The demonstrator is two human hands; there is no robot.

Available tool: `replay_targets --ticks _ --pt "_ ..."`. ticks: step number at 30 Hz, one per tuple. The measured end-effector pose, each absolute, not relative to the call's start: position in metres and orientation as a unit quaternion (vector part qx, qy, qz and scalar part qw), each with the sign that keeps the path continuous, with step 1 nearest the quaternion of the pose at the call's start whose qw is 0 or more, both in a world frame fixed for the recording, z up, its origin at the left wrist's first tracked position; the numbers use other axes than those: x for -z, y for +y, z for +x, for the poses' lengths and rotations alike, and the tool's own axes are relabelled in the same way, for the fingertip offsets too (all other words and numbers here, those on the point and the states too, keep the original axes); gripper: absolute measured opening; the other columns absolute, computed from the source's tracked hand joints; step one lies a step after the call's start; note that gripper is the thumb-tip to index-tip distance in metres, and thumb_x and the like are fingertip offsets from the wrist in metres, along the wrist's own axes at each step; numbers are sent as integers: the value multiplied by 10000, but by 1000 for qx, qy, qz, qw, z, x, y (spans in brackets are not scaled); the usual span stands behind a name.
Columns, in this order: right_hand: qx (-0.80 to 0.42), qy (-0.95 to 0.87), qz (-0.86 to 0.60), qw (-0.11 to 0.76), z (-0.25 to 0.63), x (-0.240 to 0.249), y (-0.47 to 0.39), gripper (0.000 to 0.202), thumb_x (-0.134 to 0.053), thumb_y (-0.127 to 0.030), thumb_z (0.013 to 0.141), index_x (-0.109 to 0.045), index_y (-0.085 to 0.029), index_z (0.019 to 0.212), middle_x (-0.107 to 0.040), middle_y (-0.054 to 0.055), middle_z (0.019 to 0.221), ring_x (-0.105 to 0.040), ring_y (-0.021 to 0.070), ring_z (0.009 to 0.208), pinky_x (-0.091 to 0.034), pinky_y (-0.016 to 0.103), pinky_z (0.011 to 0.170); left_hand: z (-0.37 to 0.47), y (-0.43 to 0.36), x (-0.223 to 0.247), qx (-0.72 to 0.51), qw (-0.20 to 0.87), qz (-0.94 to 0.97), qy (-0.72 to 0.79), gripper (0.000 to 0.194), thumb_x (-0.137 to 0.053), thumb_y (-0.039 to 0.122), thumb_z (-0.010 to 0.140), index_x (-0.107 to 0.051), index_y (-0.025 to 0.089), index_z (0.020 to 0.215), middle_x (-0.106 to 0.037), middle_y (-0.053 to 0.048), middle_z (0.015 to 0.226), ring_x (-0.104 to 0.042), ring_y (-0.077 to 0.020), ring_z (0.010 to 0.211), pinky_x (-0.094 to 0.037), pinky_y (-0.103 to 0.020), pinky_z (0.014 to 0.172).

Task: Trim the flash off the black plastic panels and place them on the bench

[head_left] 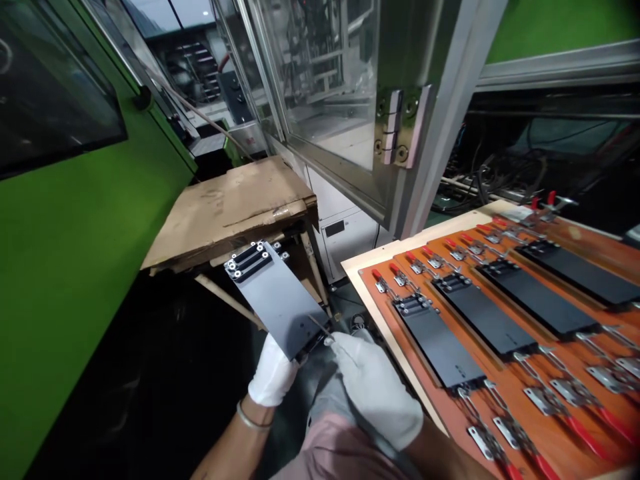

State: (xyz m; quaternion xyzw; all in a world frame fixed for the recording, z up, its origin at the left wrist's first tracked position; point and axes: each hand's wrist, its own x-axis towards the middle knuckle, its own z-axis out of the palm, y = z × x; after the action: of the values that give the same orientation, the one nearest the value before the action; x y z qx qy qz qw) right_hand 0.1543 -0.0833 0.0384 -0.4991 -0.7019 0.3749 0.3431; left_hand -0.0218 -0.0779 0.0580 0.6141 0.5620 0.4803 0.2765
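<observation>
My left hand (273, 373), in a white glove, grips the lower end of a flat grey panel (280, 297) from beneath; the fingers behind it are hidden. The panel is tilted, its far end carrying black bars with round metal fittings. In my right hand (375, 387), also gloved, a thin, pointed metal tool (320, 325) is pinched, its tip over small dark holes near the panel's near end. Whether the tip touches the surface I cannot tell. To the right, several similar dark panels (440, 343) lie on an orange board (415, 363) among red-handled toggle clamps (537, 400).
A cardboard-topped table (240, 190) stands ahead on the left. Beyond the hands, a metal-framed glass door (330, 87) with a hinge hangs over the floor space. Green machine casing (60, 267) rises along the left. Pale wood (365, 267) edges the orange board.
</observation>
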Motion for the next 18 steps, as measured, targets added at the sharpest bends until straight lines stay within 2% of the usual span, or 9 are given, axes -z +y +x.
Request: replay_targets --ticks 4,7,8,10,12,13,15,18 --pt "-361 -712 -505 327 155 -46 -83 314 -403 -289 951 -685 -260 1085 -720 48 982 -648 211 940 -481 328 861 -31 -85 -56 -481 250 599 589 364 -696 124 618 -727 230 966 -720 -91 1013 -628 -327 1042 -471 -475 982" --pt "-343 -725 -502 323 152 -53 -84 305 -406 -244 936 -698 -236 1023 -720 62 955 -649 216 913 -460 335 858 -35 -88 -53 -473 213 591 618 312 -747 171 586 -730 221 893 -719 -101 960 -625 -345 1013 -478 -486 957" --pt "-342 -731 -495 321 152 -55 -84 301 -406 -237 934 -703 -232 978 -721 60 918 -651 216 884 -457 334 846 -35 -88 -51 -479 219 581 620 297 -747 188 590 -724 223 884 -718 -99 937 -635 -335 977 -505 -471 909" --pt "-342 -744 -480 315 152 -59 -83 301 -398 -226 933 -697 -232 895 -718 43 848 -652 210 821 -451 325 813 -30 -89 -48 -513 265 537 615 195 -678 245 678 -687 237 873 -699 -76 801 -657 -273 781 -557 -405 691" --pt "-342 -750 -472 313 154 -62 -82 298 -389 -194 925 -684 -228 896 -716 35 833 -654 202 801 -447 305 784 -22 -90 -46 -552 338 468 602 61 -592 286 745 -611 257 795 -592 -13 580 -557 -187 499 -471 -319 448" --pt "-343 -748 -475 312 154 -63 -80 300 -384 -173 918 -680 -219 926 -718 41 848 -657 202 810 -447 296 773 -17 -91 -47 -569 379 429 590 42 -581 296 744 -559 262 736 -514 21 505 -464 -150 405 -403 -290 386" --pt "-338 -741 -488 312 155 -63 -77 316 -374 -134 901 -676 -185 979 -719 71 886 -664 210 836 -448 284 758 -10 -92 -49 -588 444 374 564 173 -628 290 690 -464 259 644 -400 67 451 -317 -95 342 -307 -255 355" --pt "-330 -739 -496 314 157 -62 -75 323 -366 -128 904 -681 -157 970 -717 100 897 -668 219 851 -449 281 751 -5 -93 -55 -609 485 333 532 286 -687 255 616 -401 249 595 -336 92 447 -247 -63 347 -256 -235 367"
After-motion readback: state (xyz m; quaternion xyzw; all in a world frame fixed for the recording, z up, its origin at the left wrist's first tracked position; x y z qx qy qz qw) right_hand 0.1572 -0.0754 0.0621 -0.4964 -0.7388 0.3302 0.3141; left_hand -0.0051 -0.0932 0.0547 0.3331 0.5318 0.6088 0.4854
